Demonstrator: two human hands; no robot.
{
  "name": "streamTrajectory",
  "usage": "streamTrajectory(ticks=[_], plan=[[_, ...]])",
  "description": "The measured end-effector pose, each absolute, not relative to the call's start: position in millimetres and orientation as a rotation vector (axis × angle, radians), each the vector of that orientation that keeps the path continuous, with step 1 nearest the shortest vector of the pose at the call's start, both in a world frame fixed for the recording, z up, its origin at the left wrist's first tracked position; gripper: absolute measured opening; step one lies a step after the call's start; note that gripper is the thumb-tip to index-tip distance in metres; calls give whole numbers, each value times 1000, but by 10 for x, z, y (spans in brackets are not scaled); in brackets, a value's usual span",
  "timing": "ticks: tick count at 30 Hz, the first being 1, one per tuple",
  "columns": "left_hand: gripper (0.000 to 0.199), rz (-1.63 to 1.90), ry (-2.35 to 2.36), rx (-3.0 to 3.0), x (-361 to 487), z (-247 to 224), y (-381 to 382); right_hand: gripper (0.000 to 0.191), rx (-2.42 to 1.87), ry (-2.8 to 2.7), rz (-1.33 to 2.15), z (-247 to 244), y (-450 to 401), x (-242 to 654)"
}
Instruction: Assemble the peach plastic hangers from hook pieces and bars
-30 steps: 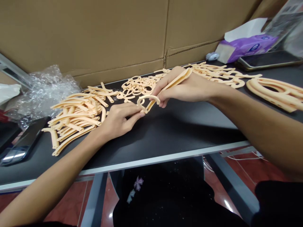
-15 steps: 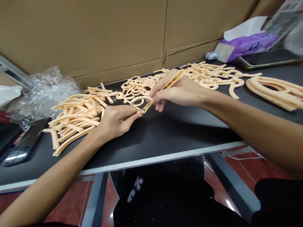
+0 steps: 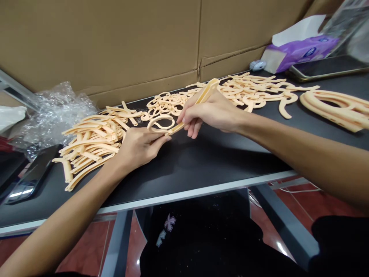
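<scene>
My right hand (image 3: pixel 209 115) is shut on a long, flat peach plastic strip (image 3: pixel 198 102), which runs down-left from its fingers. At the strip's lower end is a narrow peach plastic loop (image 3: pixel 150 124), and my left hand (image 3: pixel 141 148) pinches the place where they meet. I cannot tell if they are one piece. Beside my left hand lies a heap of curved peach strips (image 3: pixel 92 142). A tangle of peach loops (image 3: pixel 164 103) lies beyond the held loop, and another peach heap (image 3: pixel 253 90) lies behind my right hand.
The pieces lie on a black table (image 3: pixel 201 165) with a pale metal front edge. A stack of large peach arcs (image 3: pixel 331 109) lies at right. Cardboard (image 3: pixel 100 42) stands behind. Bubble wrap (image 3: pixel 63 111), a phone (image 3: pixel 327 67), a tissue pack (image 3: pixel 302 50) and a mouse (image 3: pixel 257 65) are nearby.
Both hands have moved slightly left and away from me. The strip now tilts more steeply, and the loop appears narrower and more elongated, with its far end swung left.
</scene>
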State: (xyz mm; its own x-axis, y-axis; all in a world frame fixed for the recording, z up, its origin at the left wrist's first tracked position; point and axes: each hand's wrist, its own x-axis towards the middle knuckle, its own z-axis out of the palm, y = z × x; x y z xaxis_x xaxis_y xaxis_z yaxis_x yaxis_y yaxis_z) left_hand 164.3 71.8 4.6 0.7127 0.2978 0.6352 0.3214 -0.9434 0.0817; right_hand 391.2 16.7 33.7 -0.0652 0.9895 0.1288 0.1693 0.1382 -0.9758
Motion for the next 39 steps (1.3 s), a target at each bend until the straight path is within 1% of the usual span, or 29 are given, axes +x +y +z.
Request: streamTrajectory(ticks=[3, 5, 7, 9, 11, 13, 16, 18, 24, 29, 32, 36, 39], plan=[[20, -1058, -496, -2875, 1650, 59, 723, 11, -1187, -1373, 1064, 305, 205, 3934], [21, -1041, -521, -2887, 1659, 79, 713, 10, -1178, -1359, 1134, 290, 237, 3961], [23, -1042, -587, -2904, 1668, 110, 694, 11, -1171, -1357, 1236, 296, 268, 3996], [27, -1081, -702, -2919, 1673, 150, 670, 15, -1144, -1320, 1263, 328, 300, 4040], [31, -1174, -846, -2923, 1673, 192, 647, 21, -1120, -1205, 1156, 381, 340, 4103], [31, -1290, -971, -2921, 1669, 223, 631, 24, -1126, -1051, 965, 439, 391, 4186], [28, -1379, -1068, -2927, 1664, 236, 624, 22, -1210, -989, 610, 494, 466, 4315], [29, -1360, -1054, -2946, 1665, 231, 626, 22, -1267, -1086, 430, 496, 489, 4366], [28, -1333, -1000, -2991, 1684, 231, 625, 24, -1323, -1580, 48, 407, 338, 4216], [31, -1376, -1030, -3046, 1684, 223, 609, 28, -1117, -2180, -139, 277, 213, 4027], [33, -1367, -1080, -3102, 1689, 192, 614, 28, -1153, -2331, -179, 236, 198, 4000], [27, -1344, -1090, -2974, 1684, 140, 663, 34, -1352, -2285, -154, 275, 185, 4022], [24, -1179, -1033, -2899, 1661, 101, 701, 39, -1494, -2292, -106, 317, 167, 4029]])
